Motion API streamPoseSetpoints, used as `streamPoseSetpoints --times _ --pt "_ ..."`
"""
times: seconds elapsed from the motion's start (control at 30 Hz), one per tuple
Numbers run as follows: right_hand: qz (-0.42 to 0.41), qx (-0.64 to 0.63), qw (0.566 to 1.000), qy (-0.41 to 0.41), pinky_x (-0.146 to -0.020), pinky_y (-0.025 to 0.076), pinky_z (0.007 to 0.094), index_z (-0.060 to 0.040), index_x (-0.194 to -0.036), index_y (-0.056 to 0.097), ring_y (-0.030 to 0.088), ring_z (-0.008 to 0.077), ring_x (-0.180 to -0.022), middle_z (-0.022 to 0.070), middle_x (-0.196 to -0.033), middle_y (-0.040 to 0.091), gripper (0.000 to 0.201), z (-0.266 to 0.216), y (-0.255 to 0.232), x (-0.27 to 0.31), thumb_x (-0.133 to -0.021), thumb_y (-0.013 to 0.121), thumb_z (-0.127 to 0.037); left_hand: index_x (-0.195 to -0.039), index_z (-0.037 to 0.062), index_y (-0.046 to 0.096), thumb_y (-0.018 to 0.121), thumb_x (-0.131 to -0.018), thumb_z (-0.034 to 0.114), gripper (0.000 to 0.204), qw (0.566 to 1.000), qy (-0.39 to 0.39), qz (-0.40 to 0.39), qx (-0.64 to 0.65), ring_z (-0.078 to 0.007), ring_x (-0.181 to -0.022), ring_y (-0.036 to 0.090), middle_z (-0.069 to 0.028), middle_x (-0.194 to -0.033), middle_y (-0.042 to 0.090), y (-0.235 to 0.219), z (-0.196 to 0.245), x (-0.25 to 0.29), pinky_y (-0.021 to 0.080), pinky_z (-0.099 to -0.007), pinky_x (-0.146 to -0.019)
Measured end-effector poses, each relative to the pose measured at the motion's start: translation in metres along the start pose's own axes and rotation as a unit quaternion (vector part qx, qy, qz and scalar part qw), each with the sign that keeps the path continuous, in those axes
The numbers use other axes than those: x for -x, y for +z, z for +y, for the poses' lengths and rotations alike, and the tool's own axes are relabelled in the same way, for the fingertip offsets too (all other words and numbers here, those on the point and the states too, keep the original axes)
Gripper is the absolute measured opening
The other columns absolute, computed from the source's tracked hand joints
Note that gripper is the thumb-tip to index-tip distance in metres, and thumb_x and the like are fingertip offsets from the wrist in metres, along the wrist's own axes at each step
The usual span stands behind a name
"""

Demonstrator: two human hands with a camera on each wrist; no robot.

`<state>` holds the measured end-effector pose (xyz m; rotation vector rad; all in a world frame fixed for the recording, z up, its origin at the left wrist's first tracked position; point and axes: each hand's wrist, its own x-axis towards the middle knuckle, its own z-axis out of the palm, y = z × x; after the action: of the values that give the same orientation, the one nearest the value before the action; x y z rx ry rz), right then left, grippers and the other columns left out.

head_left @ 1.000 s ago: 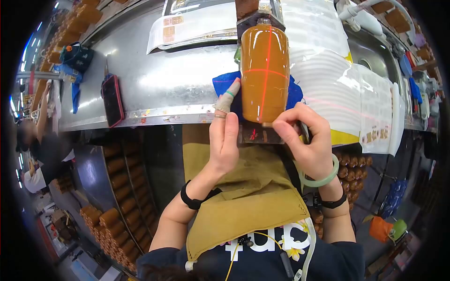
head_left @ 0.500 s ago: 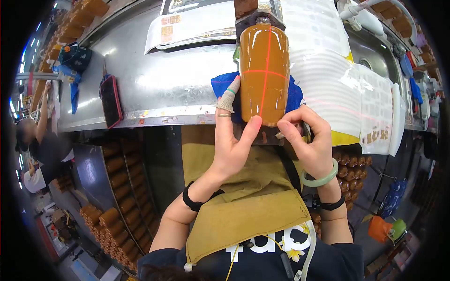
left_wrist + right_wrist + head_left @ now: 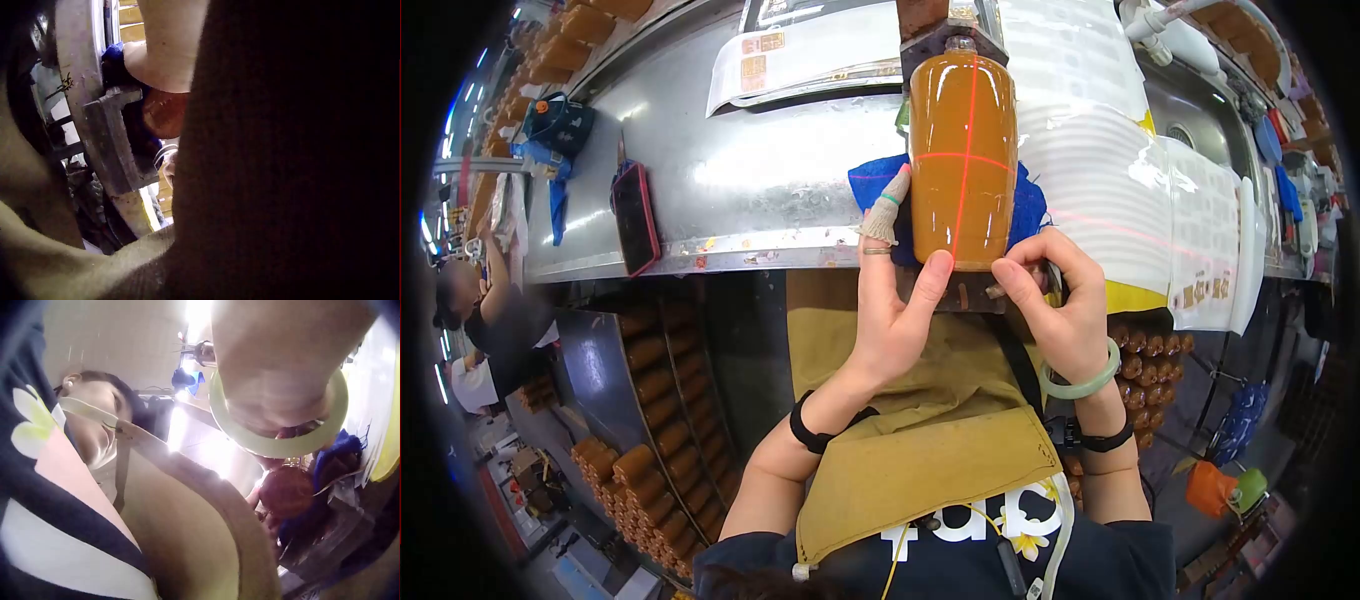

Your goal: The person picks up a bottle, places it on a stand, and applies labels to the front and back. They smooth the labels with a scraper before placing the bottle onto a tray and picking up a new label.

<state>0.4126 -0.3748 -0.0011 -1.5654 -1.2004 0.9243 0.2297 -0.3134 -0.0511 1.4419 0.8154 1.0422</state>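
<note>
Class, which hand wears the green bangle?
The right hand: the bangle circles its wrist. The left hand has none, but wears a cloth cover on one finger.

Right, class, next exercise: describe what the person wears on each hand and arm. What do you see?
Left hand: a beige cloth finger cover with a green band, what looks like a ring below it, and a black wrist strap.
Right hand: a pale green bangle and a black strap.
Both arms: short, dark sleeves.
</note>
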Motion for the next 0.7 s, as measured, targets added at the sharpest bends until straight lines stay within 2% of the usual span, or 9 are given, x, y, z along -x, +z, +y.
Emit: streamPoseSetpoints --times 0.57,0.7 --pt "-0.001 -0.010 1.000 0.010 -0.063 0.041 0.0273 -0.0013 -0.088 0.069 0.050 0.0106 -0.068 0.0021 -0.078 0.064 0.009 -0.0009 0.0003 -0.0019 -0.090 0.077 -0.006 -0.163 -0.0041 0.026 0.057 -0.106 0.021 0.069 0.998 0.003 0.000 -0.059 -0.0315 -0.154 0.029 -0.0187 -0.166 0.031 0.0027 -0.0019 0.0015 0.018 -0.0435 -0.127" --pt "0.007 0.014 1.000 -0.016 -0.062 0.042 0.0278 -0.0013 -0.087 0.069 0.051 0.0111 -0.067 0.0030 -0.078 0.064 0.009 -0.0007 0.0015 -0.0029 -0.090 0.077 -0.005 -0.164 -0.0030 0.025 0.057 -0.106 0.020 0.070 0.998 0.015 -0.005 -0.053 -0.0316 -0.155 0.027 -0.0184 -0.167 0.029 0.0026 -0.0010 -0.0010 0.018 -0.0435 -0.127"
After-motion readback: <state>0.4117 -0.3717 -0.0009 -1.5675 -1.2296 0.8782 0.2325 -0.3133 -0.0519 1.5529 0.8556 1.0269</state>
